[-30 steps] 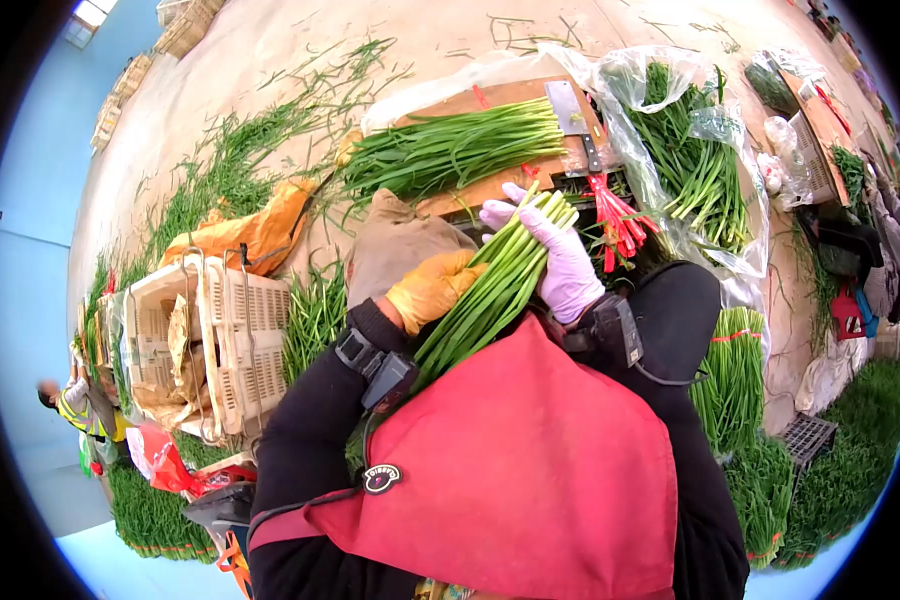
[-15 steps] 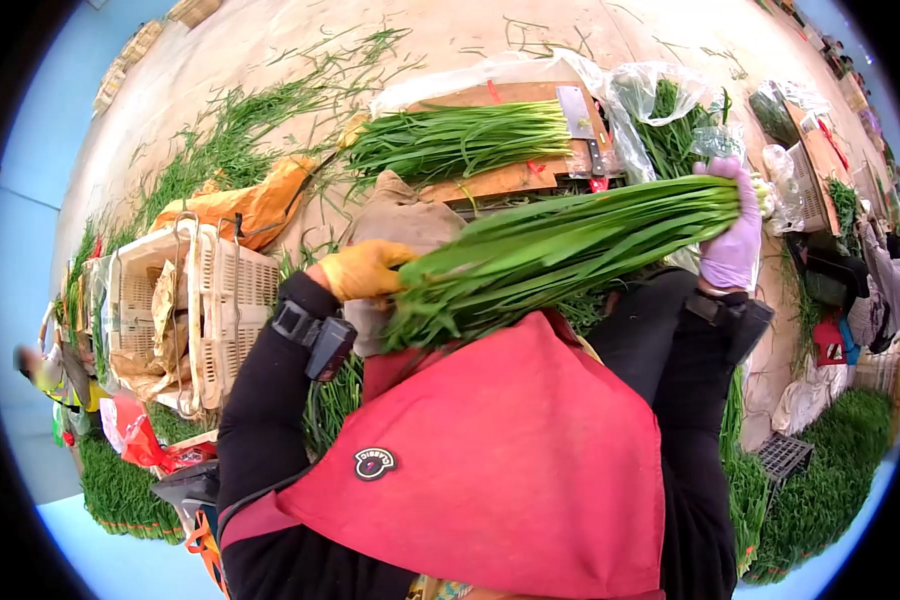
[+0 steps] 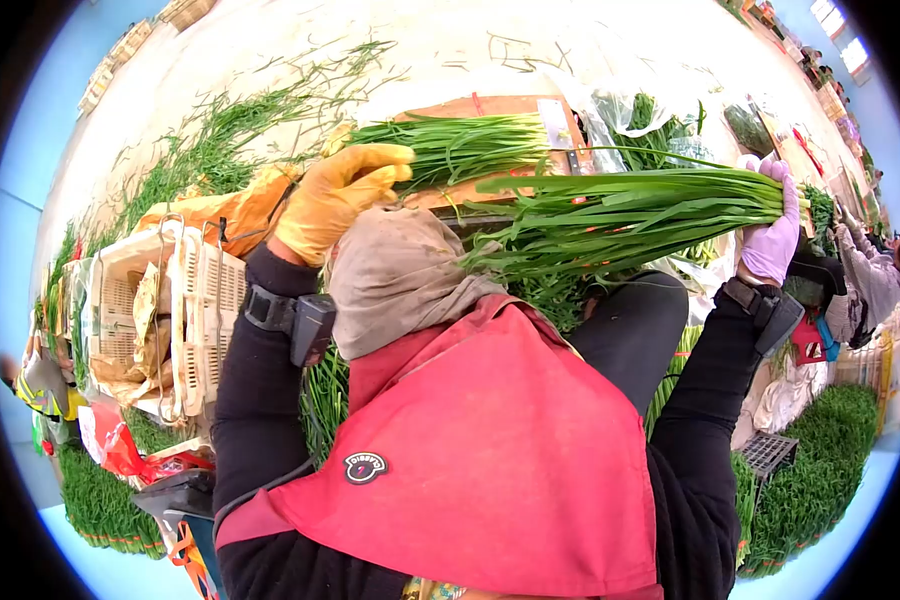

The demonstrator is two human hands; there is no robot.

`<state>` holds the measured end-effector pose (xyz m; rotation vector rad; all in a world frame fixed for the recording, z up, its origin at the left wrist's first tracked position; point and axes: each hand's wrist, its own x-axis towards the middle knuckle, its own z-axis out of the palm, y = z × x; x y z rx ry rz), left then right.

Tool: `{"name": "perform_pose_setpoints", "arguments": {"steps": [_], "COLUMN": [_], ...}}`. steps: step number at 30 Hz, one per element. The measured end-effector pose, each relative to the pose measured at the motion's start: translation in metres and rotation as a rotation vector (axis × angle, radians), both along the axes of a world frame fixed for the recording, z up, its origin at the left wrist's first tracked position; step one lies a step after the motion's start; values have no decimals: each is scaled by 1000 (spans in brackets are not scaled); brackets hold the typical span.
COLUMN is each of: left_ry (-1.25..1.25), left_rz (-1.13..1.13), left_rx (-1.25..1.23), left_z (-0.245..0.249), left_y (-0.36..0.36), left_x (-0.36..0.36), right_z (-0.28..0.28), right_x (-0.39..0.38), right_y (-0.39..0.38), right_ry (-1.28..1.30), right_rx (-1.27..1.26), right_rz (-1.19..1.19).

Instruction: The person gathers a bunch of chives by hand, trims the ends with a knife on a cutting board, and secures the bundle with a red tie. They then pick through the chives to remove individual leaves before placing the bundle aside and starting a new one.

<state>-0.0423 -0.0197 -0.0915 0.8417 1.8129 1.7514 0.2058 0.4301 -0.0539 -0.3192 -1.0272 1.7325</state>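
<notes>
My right hand (image 3: 770,222), in a purple glove, grips a bunch of garlic chives (image 3: 640,215) by its pale stem end. The long green leaves fan out to the left over my knee. My left hand (image 3: 345,195), in a yellow glove, is raised clear of the leaves with its fingers loosely bent and apart, nothing visible in them. Beyond it, another pile of garlic chives (image 3: 460,145) lies across a wooden board (image 3: 440,197). A cleaver (image 3: 558,130) rests at that board's right end.
To the left stands a cream plastic crate (image 3: 205,310) holding brown paper, beside an orange sack (image 3: 240,215). Loose leaves (image 3: 205,150) litter the floor behind. A clear plastic bag (image 3: 625,125) of greens sits right of the board. Dense green bundles (image 3: 820,470) stand at lower right.
My left hand has let go of the leaf tips and risen up and left. My right hand has shifted right and slightly down with the bunch, whose leaves now hang looser.
</notes>
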Motion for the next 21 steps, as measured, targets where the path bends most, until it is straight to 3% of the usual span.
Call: {"name": "perform_pose_setpoints", "arguments": {"steps": [3,5,7,13,14,18,21], "left_ry": [78,158,423,505,570,490,-139], "left_rz": [-217,-378,-452,-381,-318,-334,-281], "left_rx": [-73,-103,-235,-280,-188,-183,-171], "left_z": [9,-11,-27,-43,-49,-59,-56], "left_y": [25,45,69,107,111,118,113], "left_x": [21,38,53,89,93,97,106], "right_z": [-1,5,7,-8,-11,-21,-24], "right_x": [-1,-6,-12,-13,-13,-12,-12], "right_y": [2,-8,-17,-16,-15,-8,-11], "right_ry": [5,33,10,13,18,20,-1], "right_rx": [1,-73,-71,12,4,-11,-49], "right_rz": [13,7,-21,22,36,44,-42]}}
